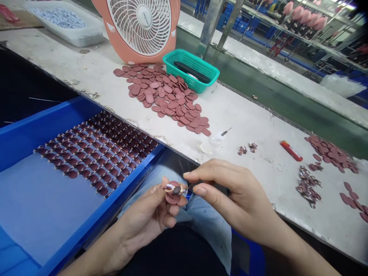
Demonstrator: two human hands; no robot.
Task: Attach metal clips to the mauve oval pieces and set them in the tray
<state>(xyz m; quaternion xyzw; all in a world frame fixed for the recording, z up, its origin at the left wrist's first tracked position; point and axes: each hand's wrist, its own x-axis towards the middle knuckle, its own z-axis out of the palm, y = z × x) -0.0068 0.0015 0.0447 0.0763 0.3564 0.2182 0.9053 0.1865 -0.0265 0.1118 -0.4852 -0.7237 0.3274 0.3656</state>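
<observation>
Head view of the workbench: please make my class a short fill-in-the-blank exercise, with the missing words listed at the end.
1. The disc near the right hand is held by the ____ one.
2. Rows of small pieces lie in a tray coloured ____.
3. Beside the green basket stands an appliance with a round white grille: a ____.

Missing words: left; blue; fan.
</observation>
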